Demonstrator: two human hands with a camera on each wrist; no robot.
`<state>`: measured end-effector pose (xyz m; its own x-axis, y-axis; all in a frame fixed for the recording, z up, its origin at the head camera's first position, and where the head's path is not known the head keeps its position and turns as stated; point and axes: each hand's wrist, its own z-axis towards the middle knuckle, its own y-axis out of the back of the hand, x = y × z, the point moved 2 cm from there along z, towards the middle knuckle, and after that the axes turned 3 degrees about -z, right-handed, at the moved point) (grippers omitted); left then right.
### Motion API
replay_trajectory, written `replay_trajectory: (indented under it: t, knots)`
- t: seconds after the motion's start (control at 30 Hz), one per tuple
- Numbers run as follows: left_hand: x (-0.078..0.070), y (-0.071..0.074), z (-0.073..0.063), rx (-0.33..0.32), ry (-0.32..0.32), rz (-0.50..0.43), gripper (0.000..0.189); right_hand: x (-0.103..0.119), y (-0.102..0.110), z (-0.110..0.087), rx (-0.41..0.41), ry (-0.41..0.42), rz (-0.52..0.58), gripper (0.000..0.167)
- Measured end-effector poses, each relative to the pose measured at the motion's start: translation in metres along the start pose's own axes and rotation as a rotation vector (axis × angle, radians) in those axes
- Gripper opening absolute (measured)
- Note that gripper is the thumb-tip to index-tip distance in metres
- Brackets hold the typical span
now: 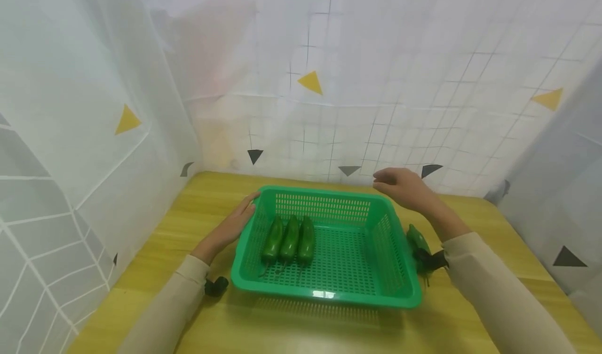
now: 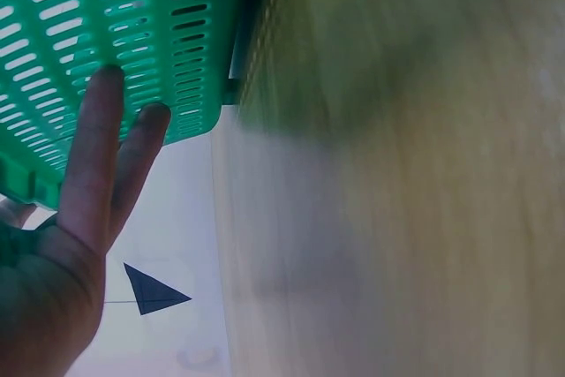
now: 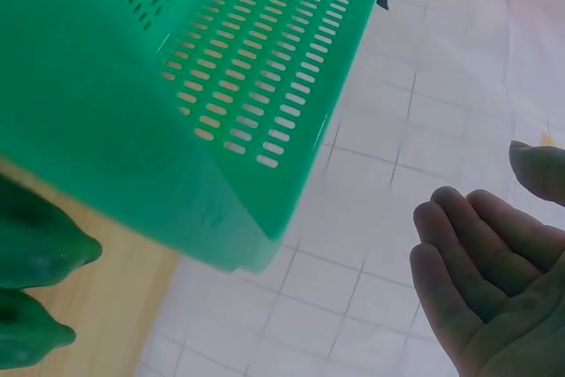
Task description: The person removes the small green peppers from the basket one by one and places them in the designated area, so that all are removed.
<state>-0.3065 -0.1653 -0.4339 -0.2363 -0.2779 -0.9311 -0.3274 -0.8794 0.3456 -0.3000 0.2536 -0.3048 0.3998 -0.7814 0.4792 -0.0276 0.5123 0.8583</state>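
A green plastic basket (image 1: 367,300) with slotted walls stands on the table. Inside it, three long green peppers (image 1: 288,241) lie side by side toward the left, stems facing the front. My left hand (image 1: 231,223) rests along the basket's left wall near the back corner; in the left wrist view its straight fingers (image 2: 93,156) lie against the slots from outside. Raised beyond the back right corner, my right hand (image 1: 403,187) holds nothing, its fingers loosely bent in the right wrist view. More green peppers (image 3: 35,240) lie on the table just right of the basket, partly hidden by my right wrist.
The yellow wood-grain table (image 1: 188,218) runs back to a white sheet (image 1: 357,82) printed with grid lines and triangles. Similar sheeting hangs on the left and right sides. Black wrist-camera mounts (image 1: 216,287) sit on both wrists.
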Motion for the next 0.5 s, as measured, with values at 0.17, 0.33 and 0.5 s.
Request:
replay_trajectory:
  t: [0.17, 0.33, 0.5]
  knots:
    - [0.002, 0.001, 0.001, 0.001, -0.001, -0.006, 0.054, 0.006, -0.005, 0.004, 0.02, -0.008, 0.014, 0.042]
    - [0.003, 0.001, 0.002, 0.006, 0.001, -0.013, 0.054, 0.009, -0.01, 0.008, 0.03, 0.01, 0.009, 0.04]
    - [0.002, 0.001, 0.002, 0.011, 0.003, -0.006, 0.054, 0.015, -0.015, 0.012, 0.038, 0.03, 0.042, 0.039]
